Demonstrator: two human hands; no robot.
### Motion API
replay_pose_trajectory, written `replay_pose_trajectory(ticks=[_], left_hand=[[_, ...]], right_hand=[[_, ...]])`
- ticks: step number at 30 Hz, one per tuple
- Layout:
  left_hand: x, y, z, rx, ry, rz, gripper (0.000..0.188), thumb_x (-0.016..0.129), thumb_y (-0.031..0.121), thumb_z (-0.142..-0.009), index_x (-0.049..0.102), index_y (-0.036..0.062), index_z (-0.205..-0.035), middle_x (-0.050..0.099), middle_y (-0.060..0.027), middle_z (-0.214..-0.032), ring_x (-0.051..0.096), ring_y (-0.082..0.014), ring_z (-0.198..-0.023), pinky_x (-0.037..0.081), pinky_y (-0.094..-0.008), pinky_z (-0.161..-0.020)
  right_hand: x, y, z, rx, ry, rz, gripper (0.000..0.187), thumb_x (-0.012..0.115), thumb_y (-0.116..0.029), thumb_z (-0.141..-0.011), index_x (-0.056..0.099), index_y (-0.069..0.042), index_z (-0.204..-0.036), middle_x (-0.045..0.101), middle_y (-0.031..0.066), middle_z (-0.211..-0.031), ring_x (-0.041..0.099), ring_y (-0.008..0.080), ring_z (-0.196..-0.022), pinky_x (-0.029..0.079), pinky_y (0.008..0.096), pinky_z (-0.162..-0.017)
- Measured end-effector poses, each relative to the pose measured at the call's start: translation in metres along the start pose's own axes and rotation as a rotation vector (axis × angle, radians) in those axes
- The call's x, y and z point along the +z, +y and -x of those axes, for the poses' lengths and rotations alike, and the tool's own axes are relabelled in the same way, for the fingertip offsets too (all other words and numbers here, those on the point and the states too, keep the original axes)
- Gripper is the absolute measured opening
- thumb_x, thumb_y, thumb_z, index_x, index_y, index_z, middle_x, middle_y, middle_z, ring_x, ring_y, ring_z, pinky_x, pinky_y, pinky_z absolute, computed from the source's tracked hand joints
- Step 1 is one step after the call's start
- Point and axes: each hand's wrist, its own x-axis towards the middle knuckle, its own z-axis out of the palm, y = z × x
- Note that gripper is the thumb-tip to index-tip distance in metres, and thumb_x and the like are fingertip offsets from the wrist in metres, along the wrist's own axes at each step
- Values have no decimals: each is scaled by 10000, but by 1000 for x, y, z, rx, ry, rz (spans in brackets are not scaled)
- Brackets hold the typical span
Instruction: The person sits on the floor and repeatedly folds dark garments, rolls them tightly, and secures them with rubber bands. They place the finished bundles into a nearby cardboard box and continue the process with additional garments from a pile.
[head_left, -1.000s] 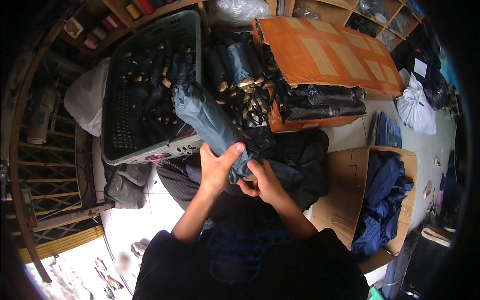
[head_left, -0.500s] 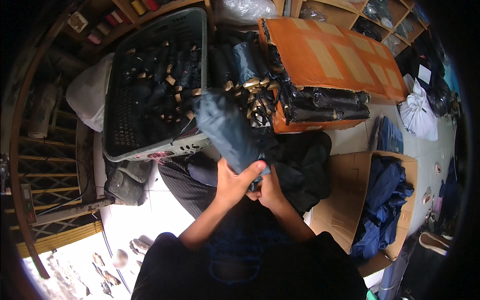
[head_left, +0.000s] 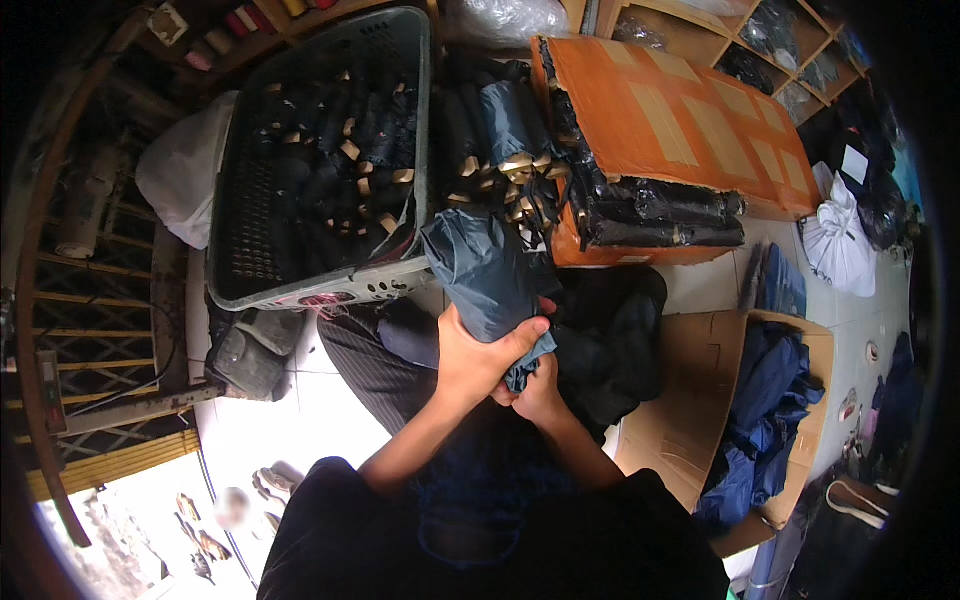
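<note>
A rolled bundle of slick grey-blue fabric (head_left: 483, 275) is held in front of me, tilted up and to the left. My left hand (head_left: 472, 362) wraps round its lower part, thumb lying across the fabric. Lower right, my right hand (head_left: 538, 388) is closed at the bundle's near end, where loose folds bunch up. Part of its fingers is hidden behind the fabric. Beyond the bundle, more dark rolls with tan ends lie in a pile, including a grey-blue roll (head_left: 508, 122).
A grey plastic basket (head_left: 424, 140) full of dark rolls stands far left. An orange taped carton (head_left: 690, 120) holds black wrapped packs. On the right, an open cardboard box (head_left: 680, 400) contains navy fabric (head_left: 755, 420). Dark cloth (head_left: 610, 340) lies beside my right hand.
The bundle's upper end has dropped lower and nearer, and the bundle looks shorter and wider. Both hands stay on it. The view has shifted slightly.
</note>
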Motion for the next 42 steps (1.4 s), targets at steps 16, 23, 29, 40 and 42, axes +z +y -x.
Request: replay_pose_trajectory(ticks=[16,23,29,40,42], left_hand=[[-21,3,-23,855,127,-975,261,795,111,-667,680,-8,-868,609,-101,-920,552,-267,-896,429,-358,-827],[-22,-8,-30,890,8,-982,184,731,-19,-689,616,13,-829,592,-89,-821,559,-258,-763,393,-357,-718],[-10,-16,-22,897,-38,-994,228,705,-92,-665,587,7,-833,566,-112,-804,549,-275,-741,401,-363,-623],[-32,2,-21,592,-59,-832,191,683,-71,-768,683,-6,-949,643,-110,-892,654,-229,-780,524,-299,-672],[-40,5,-23,524,-151,-816,202,707,-49,-759,685,1,-953,645,-101,-898,654,-235,-785,525,-305,-675]], right_hand=[[45,-42,-18,-307,293,384,224,552,-203,-939,578,9,-873,549,-15,-641,511,62,-539,387,223,-469],[38,-41,-24,-294,348,519,209,553,-163,-930,566,34,-864,558,41,-638,518,87,-578,400,272,-498],[20,-34,-29,-539,274,704,160,547,-134,-905,570,21,-871,564,75,-638,506,104,-580,389,293,-508],[26,-61,-18,36,285,362,421,504,-401,-939,533,-35,-733,545,38,-560,437,83,-370,265,243,-319],[21,-62,-17,52,254,387,451,511,-427,-933,527,-37,-707,537,28,-542,422,75,-358,259,238,-316]])
